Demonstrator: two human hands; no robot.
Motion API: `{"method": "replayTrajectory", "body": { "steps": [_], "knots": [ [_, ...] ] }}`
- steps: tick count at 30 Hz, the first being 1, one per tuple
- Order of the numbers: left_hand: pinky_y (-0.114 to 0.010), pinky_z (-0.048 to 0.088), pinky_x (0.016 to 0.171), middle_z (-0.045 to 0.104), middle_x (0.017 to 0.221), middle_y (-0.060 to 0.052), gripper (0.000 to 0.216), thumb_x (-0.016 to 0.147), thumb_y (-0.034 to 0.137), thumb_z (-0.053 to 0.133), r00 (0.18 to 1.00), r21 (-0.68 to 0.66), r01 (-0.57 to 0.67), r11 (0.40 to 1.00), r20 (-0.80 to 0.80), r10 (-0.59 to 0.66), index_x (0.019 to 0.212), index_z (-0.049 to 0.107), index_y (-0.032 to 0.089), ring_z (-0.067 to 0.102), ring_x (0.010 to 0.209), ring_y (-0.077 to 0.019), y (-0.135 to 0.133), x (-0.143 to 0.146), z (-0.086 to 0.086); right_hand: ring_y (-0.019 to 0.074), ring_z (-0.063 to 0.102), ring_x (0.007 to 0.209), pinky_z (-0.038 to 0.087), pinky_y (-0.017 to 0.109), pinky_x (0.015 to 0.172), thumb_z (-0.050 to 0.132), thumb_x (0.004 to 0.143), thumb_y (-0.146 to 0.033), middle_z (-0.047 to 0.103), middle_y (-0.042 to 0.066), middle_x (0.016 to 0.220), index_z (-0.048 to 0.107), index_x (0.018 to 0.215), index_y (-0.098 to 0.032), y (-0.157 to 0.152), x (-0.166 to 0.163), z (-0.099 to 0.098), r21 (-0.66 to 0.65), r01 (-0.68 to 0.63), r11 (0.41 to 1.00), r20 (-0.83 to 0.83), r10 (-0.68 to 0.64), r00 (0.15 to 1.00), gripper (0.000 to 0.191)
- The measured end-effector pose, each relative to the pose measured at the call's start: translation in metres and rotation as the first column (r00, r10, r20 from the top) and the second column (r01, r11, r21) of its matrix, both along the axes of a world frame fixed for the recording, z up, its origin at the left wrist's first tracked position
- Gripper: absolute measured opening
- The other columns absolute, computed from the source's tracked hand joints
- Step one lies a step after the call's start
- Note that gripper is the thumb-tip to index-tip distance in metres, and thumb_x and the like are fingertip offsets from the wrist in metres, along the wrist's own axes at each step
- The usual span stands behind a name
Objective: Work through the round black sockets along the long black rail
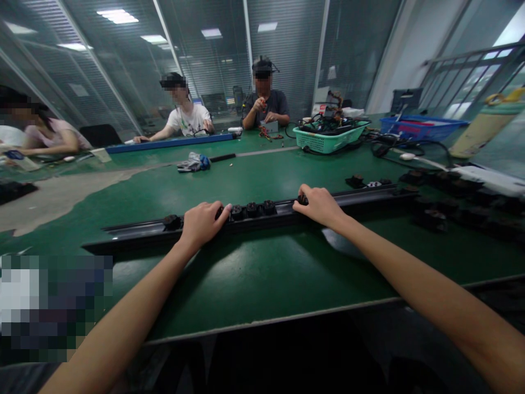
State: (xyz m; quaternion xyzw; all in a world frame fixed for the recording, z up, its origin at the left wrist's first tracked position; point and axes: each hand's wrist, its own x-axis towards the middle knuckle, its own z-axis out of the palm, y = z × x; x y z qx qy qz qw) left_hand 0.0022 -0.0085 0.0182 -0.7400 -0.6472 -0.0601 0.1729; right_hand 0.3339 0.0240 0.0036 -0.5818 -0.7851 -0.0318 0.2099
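A long black channel-shaped rail (135, 234) lies across the green table in front of me. Several round-topped black modules, resembling power sockets (251, 209), sit in its groove near the middle. Another black module (172, 221) stands in the groove left of my left hand. My left hand (202, 225) is closed over the rail, with thumb and fingers around a dark module mostly hidden by them. Farther right, my right hand (320, 205) pinches a black module (303, 200) at the groove; the fingers cover part of it.
Loose black modules (435, 219) lie at the rail's right end. Behind are a green basket (328, 139) of cables, a blue basket (424, 127) and grey-blue gloves (193, 162). Three people sit across and to the left; a long blue bar (176, 143) lies before one.
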Motion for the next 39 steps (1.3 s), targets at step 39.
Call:
{"method": "replayTrajectory", "body": {
  "steps": [39],
  "knots": [
    [-0.032,0.039,0.067,0.076,0.096,-0.014,0.069,0.109,0.063,0.022,1.000,0.000,0.007,1.000,0.009,-0.007,0.103,0.075,0.020,0.070,0.088,-0.0275,-0.004,0.000,0.002,0.0275,0.069,0.089,0.045,0.035,0.082,0.056,0.098,-0.037,0.075,0.012,0.096,0.056,0.102,-0.022,0.006,0.022,-0.009,-0.038,-0.083,0.996,-0.051,0.081,0.995,0.016]
  ]
}}
